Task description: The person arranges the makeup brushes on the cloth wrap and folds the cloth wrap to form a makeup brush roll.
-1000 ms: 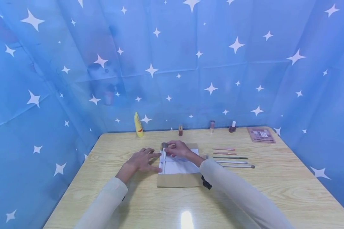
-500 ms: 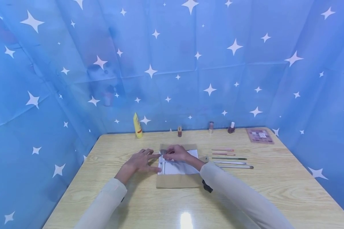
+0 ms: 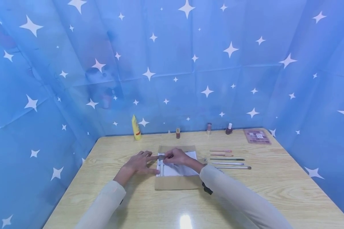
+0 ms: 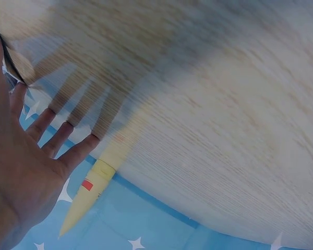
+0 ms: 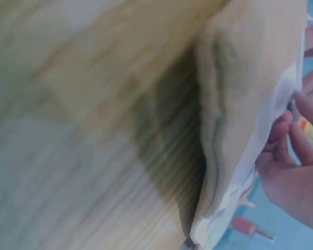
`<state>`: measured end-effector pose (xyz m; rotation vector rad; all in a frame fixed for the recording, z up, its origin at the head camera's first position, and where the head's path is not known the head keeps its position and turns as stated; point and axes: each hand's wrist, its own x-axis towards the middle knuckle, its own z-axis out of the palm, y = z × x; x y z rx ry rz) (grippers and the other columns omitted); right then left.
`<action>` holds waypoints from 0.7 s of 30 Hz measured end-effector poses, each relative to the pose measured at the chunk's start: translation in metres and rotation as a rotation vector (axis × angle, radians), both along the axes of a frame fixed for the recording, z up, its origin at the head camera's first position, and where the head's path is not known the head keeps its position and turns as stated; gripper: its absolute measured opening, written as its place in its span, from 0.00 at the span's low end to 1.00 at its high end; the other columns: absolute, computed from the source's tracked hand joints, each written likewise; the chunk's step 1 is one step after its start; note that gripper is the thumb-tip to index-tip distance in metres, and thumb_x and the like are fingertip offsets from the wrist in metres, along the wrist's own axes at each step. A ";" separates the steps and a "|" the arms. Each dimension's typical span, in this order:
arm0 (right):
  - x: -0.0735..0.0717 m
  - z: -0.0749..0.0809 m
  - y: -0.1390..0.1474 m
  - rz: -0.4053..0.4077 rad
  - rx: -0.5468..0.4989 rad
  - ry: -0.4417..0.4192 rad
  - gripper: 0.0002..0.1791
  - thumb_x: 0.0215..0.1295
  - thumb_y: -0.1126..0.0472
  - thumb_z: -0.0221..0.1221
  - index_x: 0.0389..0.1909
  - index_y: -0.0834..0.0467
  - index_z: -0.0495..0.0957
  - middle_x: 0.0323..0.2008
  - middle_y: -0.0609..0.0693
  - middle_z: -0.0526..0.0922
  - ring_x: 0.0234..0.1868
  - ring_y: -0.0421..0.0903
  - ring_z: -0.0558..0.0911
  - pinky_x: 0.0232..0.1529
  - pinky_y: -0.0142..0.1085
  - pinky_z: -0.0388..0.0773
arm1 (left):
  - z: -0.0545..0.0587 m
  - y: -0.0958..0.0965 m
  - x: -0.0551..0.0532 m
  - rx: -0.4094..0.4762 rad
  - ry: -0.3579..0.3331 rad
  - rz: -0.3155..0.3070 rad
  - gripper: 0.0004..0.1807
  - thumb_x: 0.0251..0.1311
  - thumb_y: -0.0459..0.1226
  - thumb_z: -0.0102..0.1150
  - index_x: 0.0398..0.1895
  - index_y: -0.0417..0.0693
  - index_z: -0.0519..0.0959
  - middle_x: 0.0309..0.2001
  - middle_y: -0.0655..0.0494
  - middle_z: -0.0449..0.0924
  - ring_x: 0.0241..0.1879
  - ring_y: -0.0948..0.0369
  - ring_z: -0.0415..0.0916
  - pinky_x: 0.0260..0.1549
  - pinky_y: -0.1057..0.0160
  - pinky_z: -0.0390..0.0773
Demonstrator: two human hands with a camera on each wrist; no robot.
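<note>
A beige fabric pouch (image 3: 176,183) with a white lining (image 3: 180,170) lies unfolded in the middle of the table. On its left side lies a makeup brush (image 3: 161,169), grey bristles away from the wearer, pale handle pointing toward the front flap. My right hand (image 3: 177,156) pinches this brush near its head. My left hand (image 3: 139,163) lies at the pouch's left edge, fingers spread and fairly straight, with fingertips at the brush and lining. In the left wrist view the left hand (image 4: 34,164) has extended fingers. The right wrist view shows the right hand (image 5: 297,151) with curled fingers over the lining.
Several slim makeup brushes (image 3: 227,159) lie in a row right of the pouch. Along the back edge stand a yellow tube (image 3: 136,128), small cosmetic bottles (image 3: 178,133) and a dark nail polish (image 3: 229,129). A palette (image 3: 257,136) lies back right. A starry blue curtain (image 3: 172,63) surrounds the table.
My right hand has moved toward the wearer with the makeup brush, whose head now sits lower on the pouch. The left hand keeps nearly the same place. The view has shifted slightly.
</note>
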<state>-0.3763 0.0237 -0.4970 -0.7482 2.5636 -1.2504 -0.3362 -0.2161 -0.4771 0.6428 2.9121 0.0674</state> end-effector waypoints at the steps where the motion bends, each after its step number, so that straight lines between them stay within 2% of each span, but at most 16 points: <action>1: 0.000 0.001 0.001 0.002 -0.001 -0.002 0.11 0.64 0.64 0.70 0.46 0.63 0.89 0.38 0.52 0.91 0.34 0.36 0.83 0.39 0.26 0.79 | 0.000 0.000 0.001 0.006 0.001 0.002 0.48 0.56 0.77 0.53 0.78 0.72 0.66 0.78 0.48 0.62 0.75 0.40 0.59 0.65 0.32 0.68; 6: 0.003 0.003 0.004 0.036 -0.010 0.019 0.13 0.64 0.66 0.70 0.48 0.66 0.87 0.38 0.55 0.91 0.36 0.39 0.86 0.36 0.26 0.81 | 0.001 0.001 0.003 0.011 0.000 0.014 0.48 0.56 0.77 0.54 0.78 0.73 0.65 0.78 0.48 0.62 0.75 0.41 0.59 0.66 0.32 0.67; 14: 0.009 0.010 0.017 0.077 -0.035 0.007 0.16 0.65 0.66 0.69 0.52 0.69 0.85 0.43 0.59 0.90 0.44 0.50 0.90 0.35 0.30 0.85 | -0.001 0.001 0.002 0.008 0.020 0.002 0.48 0.56 0.78 0.53 0.78 0.72 0.66 0.77 0.48 0.63 0.74 0.42 0.61 0.65 0.33 0.69; 21: 0.014 0.021 0.037 0.123 -0.033 0.028 0.17 0.68 0.65 0.67 0.53 0.70 0.84 0.45 0.60 0.90 0.46 0.51 0.89 0.39 0.28 0.84 | -0.004 0.001 0.001 0.013 0.020 0.013 0.49 0.54 0.79 0.53 0.78 0.75 0.66 0.77 0.49 0.64 0.75 0.42 0.61 0.66 0.33 0.69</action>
